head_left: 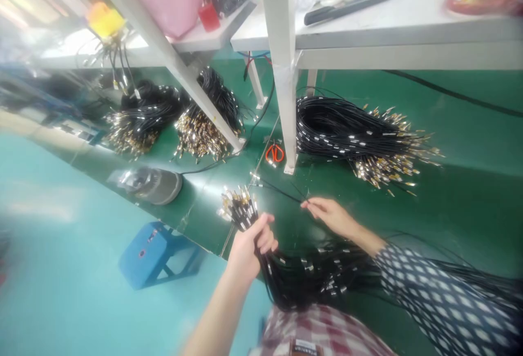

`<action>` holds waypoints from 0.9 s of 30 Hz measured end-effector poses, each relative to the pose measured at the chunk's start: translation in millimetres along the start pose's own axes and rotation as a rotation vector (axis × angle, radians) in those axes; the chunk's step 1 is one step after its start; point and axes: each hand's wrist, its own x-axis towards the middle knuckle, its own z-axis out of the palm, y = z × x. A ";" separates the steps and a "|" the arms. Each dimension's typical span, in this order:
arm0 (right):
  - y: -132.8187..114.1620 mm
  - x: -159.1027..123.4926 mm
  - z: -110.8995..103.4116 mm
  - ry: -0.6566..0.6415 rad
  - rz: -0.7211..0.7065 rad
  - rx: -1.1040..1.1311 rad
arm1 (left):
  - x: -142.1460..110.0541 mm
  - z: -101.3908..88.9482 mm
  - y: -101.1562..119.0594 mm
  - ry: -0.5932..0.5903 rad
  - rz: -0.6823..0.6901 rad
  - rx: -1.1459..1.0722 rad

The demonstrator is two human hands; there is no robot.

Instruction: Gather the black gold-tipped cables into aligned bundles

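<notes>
The right hand's fingers (311, 206) pinch a thin cable (281, 191), closed to a narrow grip, probably because so slight a thing needs only the tips; whether it is one strand or two I cannot tell. The left hand (255, 241) is wrapped round a bundle (241, 210) just below its metal ends, a full grip that seems to hold the ends together and pointing up and away. The cable's far end lies near those ends, above the green worktop (457, 214). Loose cables (330, 274) spread in front of the body, under the right forearm, presumably within easy reach. Farther out, scissors (274, 152) lie beside a post (285, 83); a looped pile (343, 127) sits right of it, its ends fanned one way, perhaps against tangling.
</notes>
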 end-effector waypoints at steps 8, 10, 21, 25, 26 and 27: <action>-25.8 -105.2 2.0 -0.218 0.002 0.282 | -5.5 26.7 7.2 -0.057 0.080 0.026; -24.5 -115.0 7.8 -0.249 0.010 0.288 | -6.8 32.8 8.0 -0.064 0.090 0.030; -29.9 -118.7 14.5 -0.191 -0.026 0.324 | -14.4 42.2 1.0 -0.099 0.035 0.123; -29.6 -121.8 7.9 -0.272 -0.006 0.239 | -9.4 37.7 5.9 -0.043 0.054 0.090; -32.7 -119.0 6.7 -0.263 -0.010 0.194 | -8.3 36.8 6.1 -0.046 0.039 0.096; -37.8 -114.0 6.3 -0.229 -0.023 0.141 | -7.7 36.2 5.9 -0.051 0.027 0.103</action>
